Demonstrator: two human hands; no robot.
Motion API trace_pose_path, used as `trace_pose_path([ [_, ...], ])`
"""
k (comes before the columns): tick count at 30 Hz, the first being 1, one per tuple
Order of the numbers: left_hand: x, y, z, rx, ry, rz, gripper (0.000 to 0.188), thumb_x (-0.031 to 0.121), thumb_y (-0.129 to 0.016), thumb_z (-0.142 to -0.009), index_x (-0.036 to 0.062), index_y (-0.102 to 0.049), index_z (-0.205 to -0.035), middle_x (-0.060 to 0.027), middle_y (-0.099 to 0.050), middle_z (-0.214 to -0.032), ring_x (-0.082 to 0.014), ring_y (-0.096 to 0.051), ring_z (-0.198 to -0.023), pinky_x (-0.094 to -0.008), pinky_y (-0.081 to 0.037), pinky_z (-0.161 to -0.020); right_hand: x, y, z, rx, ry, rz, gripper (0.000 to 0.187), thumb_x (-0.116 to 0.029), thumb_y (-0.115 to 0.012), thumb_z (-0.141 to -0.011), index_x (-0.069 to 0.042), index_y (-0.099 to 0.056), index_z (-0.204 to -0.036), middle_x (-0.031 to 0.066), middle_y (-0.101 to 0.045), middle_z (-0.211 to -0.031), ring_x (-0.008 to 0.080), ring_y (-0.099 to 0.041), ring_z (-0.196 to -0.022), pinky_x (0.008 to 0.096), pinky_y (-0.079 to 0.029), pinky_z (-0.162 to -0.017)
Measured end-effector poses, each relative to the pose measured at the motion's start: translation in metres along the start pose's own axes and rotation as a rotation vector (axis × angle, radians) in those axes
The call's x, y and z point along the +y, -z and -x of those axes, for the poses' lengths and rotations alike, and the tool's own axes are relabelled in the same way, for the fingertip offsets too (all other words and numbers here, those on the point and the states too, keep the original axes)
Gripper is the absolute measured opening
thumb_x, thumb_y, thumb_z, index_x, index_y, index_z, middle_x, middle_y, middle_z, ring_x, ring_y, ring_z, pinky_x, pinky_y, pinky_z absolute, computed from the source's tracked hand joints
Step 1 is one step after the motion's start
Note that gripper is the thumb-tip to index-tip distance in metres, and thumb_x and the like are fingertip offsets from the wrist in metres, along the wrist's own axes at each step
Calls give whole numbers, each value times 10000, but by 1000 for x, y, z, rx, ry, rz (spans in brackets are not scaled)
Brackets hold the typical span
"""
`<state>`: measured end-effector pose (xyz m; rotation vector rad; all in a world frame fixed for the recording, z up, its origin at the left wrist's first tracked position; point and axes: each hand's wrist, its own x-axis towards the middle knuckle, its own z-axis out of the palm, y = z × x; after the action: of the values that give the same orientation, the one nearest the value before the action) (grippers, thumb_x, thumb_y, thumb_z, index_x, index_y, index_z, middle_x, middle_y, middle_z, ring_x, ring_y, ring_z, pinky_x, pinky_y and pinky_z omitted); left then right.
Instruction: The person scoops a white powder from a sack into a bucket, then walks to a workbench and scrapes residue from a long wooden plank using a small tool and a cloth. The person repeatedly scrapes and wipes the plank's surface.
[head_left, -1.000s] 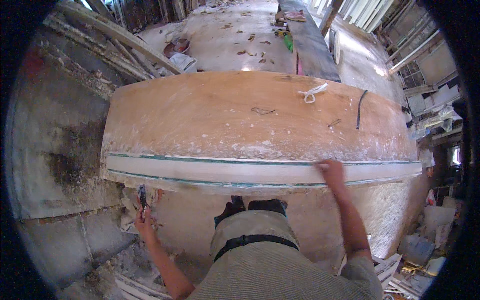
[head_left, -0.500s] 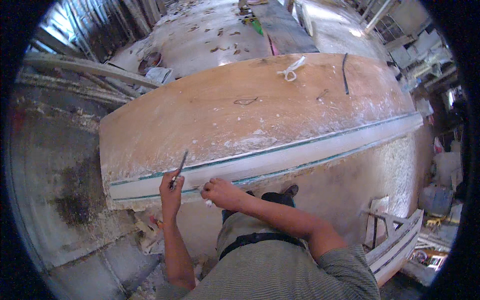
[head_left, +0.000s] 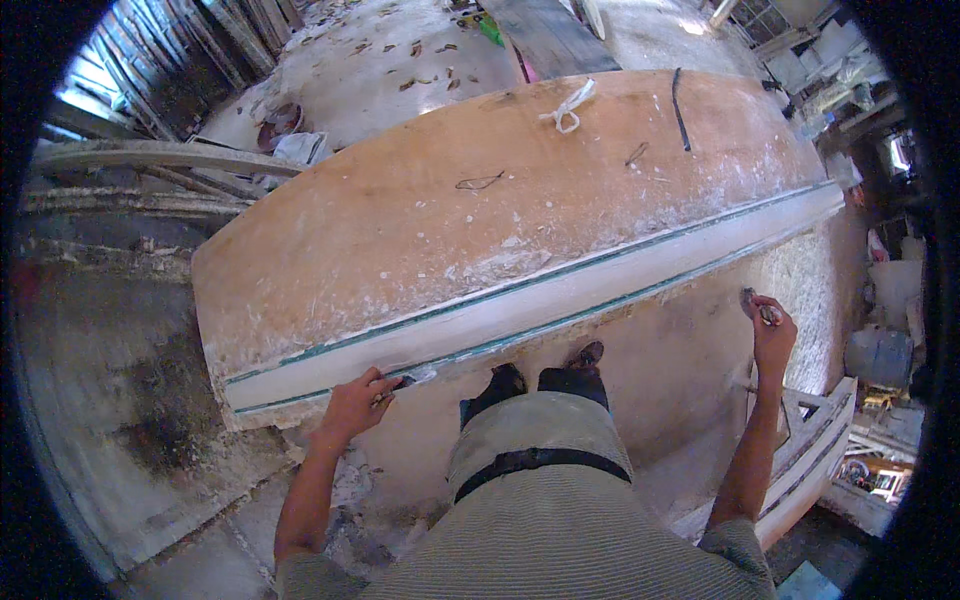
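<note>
My left hand (head_left: 354, 404) is closed on a small putty knife (head_left: 406, 382) with whitish paste on its end, held at the near green edge of a long white strip (head_left: 530, 293). The strip runs along the near side of a large curved orange-brown panel (head_left: 420, 230) speckled with white. Out to the right, away from the panel, my right hand (head_left: 773, 337) grips a small dark-ended tool (head_left: 748, 299); its exact kind is unclear.
A white tied strip (head_left: 570, 108), a black strip (head_left: 680, 108) and a thin wire loop (head_left: 480, 182) lie on the panel. At lower right stands a slatted wooden frame (head_left: 815, 450). Long beams (head_left: 150, 155) lie at left; a blue-grey container (head_left: 878, 354) stands far right.
My right hand has swung from beside my left hand out to the far right. My left hand has lowered its tool from upright to the strip's near edge.
</note>
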<state>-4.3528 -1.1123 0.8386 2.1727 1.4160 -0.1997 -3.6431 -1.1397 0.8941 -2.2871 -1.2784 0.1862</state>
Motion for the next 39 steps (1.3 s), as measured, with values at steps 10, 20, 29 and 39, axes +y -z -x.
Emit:
trace_pose_path([
  [10, 139, -40, -137, 18, -369, 73, 416, 97, -620, -884, 154, -632, -1296, -107, -636, -1156, -327, -685, -953, -476, -571, -734, -27, -53, 50, -109, -197, -176, 118, -59, -770, -885, -3, -763, -988, 29, -753, -902, 102, -679, -838, 266, -539, -778],
  [20, 327, -69, -284, 175, -542, 22, 244, 90, -617, -836, 101, -708, -1063, -131, -636, -1047, -345, -710, -760, -491, -570, -631, -43, -44, 53, -21, -119, -399, 145, -84, -784, -876, -25, -768, -1007, 62, -773, -956, 114, -689, -888, 279, -538, -810],
  [29, 436, -73, -354, 190, -613, 6, 146, 67, -672, -777, 41, -691, -920, -151, -647, -1038, -352, -709, -732, -477, -574, -646, 48, -17, 21, 19, -262, -479, 131, -64, -776, -870, -30, -767, -996, 27, -753, -914, 106, -663, -852, 280, -527, -780],
  [39, 623, -76, -493, 55, -602, -55, 246, 129, -606, -849, 100, -724, -1063, -123, -681, -1063, -370, -713, -885, -505, -574, -771, 204, 39, -70, 115, -391, -547, 133, -55, -780, -865, 6, -765, -982, 22, -745, -901, 96, -645, -865, 264, -515, -791],
])
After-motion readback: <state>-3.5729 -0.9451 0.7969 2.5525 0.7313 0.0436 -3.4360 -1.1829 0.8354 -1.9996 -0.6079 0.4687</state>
